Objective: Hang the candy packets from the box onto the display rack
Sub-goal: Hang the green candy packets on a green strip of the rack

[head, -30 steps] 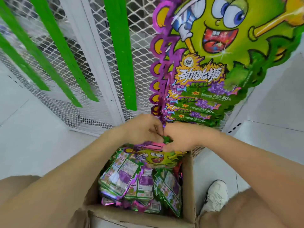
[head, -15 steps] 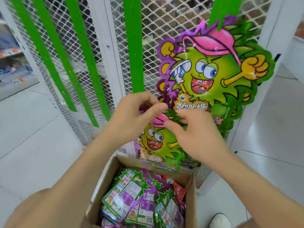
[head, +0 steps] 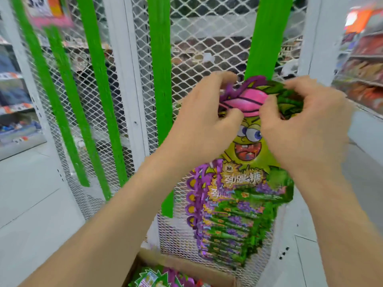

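green candy packet (head: pixel 247 147) pinched at top by left hand (head: pixel 204 126) and right hand (head: pixel 307 126), at green strip (head: pixel 267 38).

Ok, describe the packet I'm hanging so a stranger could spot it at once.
On the white mesh rack, find the rightmost green strip. The packet tops the stack along it. Unlike those below, its cartoon face and pink cap show, and the left hand and right hand pinch its top.

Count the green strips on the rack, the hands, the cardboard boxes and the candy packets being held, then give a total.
Green strips: 5
Hands: 2 (left hand, right hand)
Cardboard box: 1
Held candy packet: 1
Total: 9
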Demonstrator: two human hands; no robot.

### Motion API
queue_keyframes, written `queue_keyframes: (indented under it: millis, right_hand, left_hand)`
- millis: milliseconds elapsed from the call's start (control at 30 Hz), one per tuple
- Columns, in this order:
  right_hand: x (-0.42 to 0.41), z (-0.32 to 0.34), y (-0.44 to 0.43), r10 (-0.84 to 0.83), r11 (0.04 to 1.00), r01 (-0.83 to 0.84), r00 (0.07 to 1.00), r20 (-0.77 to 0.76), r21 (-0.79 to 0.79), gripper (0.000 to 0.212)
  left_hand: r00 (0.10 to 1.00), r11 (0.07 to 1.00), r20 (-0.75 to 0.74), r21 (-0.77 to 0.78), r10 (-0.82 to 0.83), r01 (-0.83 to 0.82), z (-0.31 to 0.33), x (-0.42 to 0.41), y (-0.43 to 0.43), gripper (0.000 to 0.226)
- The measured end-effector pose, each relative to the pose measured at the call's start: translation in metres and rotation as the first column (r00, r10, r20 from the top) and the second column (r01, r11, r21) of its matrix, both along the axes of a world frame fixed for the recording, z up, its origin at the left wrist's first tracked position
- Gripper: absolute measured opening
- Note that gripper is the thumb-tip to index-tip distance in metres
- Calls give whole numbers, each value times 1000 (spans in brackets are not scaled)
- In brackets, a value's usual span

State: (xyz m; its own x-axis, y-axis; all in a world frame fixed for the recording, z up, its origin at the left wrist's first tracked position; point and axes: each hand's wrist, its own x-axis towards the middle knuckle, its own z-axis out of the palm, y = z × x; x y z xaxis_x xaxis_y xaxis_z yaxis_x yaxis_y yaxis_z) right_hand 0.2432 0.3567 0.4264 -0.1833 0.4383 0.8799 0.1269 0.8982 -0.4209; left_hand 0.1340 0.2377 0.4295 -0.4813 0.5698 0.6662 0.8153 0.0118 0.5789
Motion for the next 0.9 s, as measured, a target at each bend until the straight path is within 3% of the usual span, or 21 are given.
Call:
queue_keyframes:
  millis: [200,400,600,900]
  right_hand:
    - [-7,12,15,34,997,-38,997,-70,-62,19]
    - [-6,22,11,109,985,-125,985,-133,-115,24]
    - [-8,25,7,164,973,-192,965,-207,-127,26]
    - [-17,22,2,178,966,-216,954,-241,-140,25]
  left_hand:
    - [977,998,208,-6,-53,56,23,-12,17,53]
    - [934,976,308,-61,-180,208,43,-12,14,11]
    - [905,961,378,-109,-196,254,48,-14,14,27]
    - [885,972,401,67,-235,227,34,-13,17,30]
